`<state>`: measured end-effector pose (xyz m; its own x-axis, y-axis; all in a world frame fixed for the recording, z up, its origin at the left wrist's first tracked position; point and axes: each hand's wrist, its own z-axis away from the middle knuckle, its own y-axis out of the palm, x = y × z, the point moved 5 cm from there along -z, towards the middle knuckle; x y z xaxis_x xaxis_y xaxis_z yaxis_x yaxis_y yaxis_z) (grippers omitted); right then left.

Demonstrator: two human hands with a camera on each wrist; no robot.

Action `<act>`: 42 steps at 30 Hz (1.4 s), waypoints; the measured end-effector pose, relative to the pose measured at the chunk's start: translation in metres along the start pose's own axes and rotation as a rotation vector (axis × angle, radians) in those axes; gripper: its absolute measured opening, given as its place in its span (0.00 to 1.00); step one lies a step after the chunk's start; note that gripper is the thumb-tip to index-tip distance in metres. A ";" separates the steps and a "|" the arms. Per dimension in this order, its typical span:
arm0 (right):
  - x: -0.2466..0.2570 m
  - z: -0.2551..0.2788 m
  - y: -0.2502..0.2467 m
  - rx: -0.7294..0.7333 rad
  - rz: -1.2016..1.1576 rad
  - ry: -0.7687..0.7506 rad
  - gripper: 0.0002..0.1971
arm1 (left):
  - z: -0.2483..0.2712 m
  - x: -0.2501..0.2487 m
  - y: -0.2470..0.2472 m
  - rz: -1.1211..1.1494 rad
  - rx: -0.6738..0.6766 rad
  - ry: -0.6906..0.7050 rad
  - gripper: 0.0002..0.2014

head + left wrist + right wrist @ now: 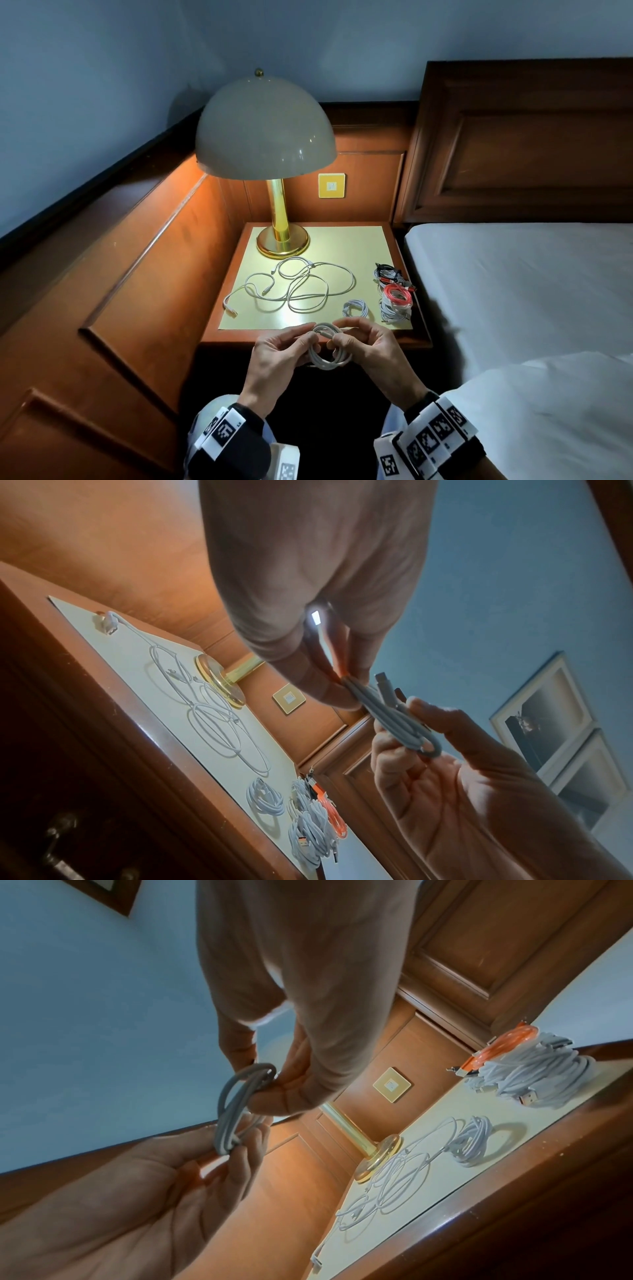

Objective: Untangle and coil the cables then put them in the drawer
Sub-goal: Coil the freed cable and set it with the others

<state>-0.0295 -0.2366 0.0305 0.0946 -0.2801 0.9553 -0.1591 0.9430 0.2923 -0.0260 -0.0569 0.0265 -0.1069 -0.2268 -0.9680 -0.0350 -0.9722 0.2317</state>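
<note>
A white cable coil (329,347) hangs in front of the nightstand's (239,337) front edge, held between both hands. My left hand (308,339) pinches its left side and my right hand (337,341) pinches its right side. In the left wrist view the left hand (342,688) grips the coil (394,718), a plug end sticking up beside the right hand (411,723). In the right wrist view the right hand (270,1088) holds the coil (232,1104) above the left hand (246,1142). Loose tangled white cables (298,284) lie on the nightstand top.
A small white coil (355,307) and a pile of coiled white and red cables (395,298) sit at the nightstand's right. A brass lamp (282,240) stands at the back. The bed (513,291) is to the right. A drawer handle (58,840) shows below the top.
</note>
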 end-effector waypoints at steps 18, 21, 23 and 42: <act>0.005 0.002 0.012 -0.007 0.095 -0.053 0.08 | 0.004 -0.024 0.012 -0.435 -0.040 0.284 0.06; 0.008 0.002 0.011 -0.015 0.165 -0.060 0.08 | 0.004 -0.027 0.012 -0.503 -0.036 0.319 0.04; 0.009 0.003 0.011 -0.011 0.186 -0.051 0.07 | 0.004 -0.030 0.013 -0.552 -0.032 0.362 0.03; 0.004 0.007 0.004 -0.042 0.199 -0.092 0.12 | -0.007 -0.022 0.009 -0.170 0.073 0.147 0.06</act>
<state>-0.0364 -0.2349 0.0354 -0.0253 -0.1012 0.9945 -0.1242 0.9875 0.0973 -0.0166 -0.0609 0.0490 0.0524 -0.0714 -0.9961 -0.1128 -0.9915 0.0652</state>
